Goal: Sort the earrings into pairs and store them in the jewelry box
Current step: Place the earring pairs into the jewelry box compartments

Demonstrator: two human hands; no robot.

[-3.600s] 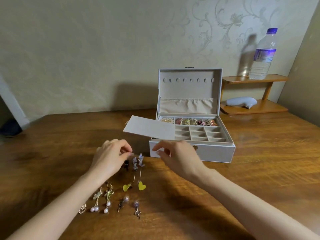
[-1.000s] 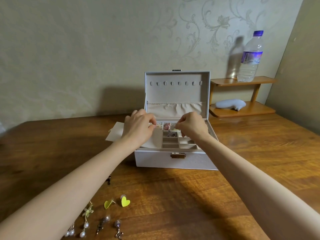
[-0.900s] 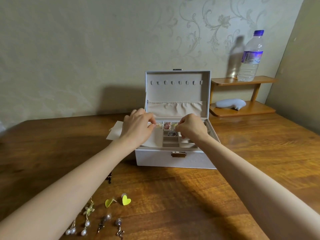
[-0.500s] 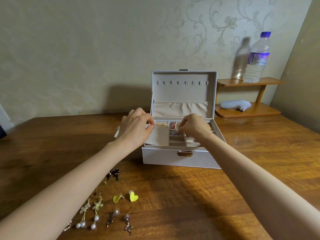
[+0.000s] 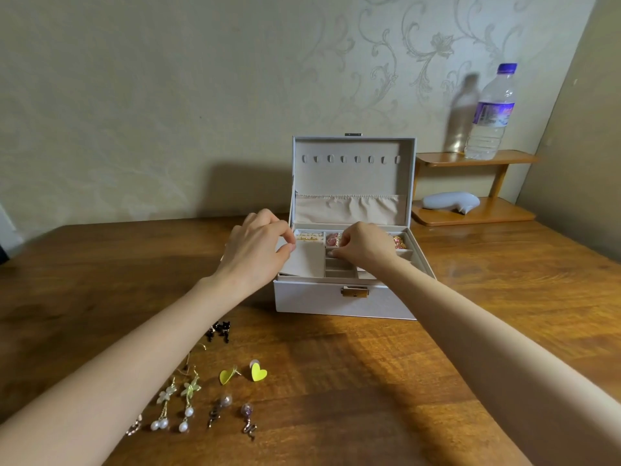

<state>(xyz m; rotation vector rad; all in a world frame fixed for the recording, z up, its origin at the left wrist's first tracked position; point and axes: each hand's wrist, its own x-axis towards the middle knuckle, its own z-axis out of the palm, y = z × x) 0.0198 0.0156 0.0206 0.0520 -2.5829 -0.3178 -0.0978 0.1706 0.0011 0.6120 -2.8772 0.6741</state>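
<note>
Roughly centred on the wooden table (image 5: 470,331), the white jewelry box (image 5: 346,302) stands with its lid upright and the brass clasp on its front wall facing the person. Left hand (image 5: 258,250): over the box's left half, thumb and forefinger closed in a pinch on the far edge of the beige inner flap (image 5: 307,260), which lies across the left compartments; the other fingers are curled. Right hand (image 5: 364,247): over the middle of the box, fingertips bunched and pointing down into a small compartment just right of the flap; whether anything sits between them, cannot tell. Back row of the box: gold pieces at left, pink pieces (image 5: 332,239) between the two hands, more pink and gold at right. Loose earrings lie on the table in front of the box and to its left, well apart from it. Black earrings (image 5: 220,331) are nearest the box, beside the left forearm. Yellow heart earrings (image 5: 258,372) lie further toward the person, side by side. Flower-and-pearl drop earrings (image 5: 188,398) lie further still, laid parallel, with the purple-bead earrings (image 5: 248,422) just right of them. A small rose-gold piece (image 5: 136,425) shows at the forearm's edge, too hidden to identify. Behind the box to its right, against the wall: a two-tier wooden shelf (image 5: 477,157), a clear water bottle (image 5: 490,112) on the top tier, a pale grey object (image 5: 450,201) on the lower.
</note>
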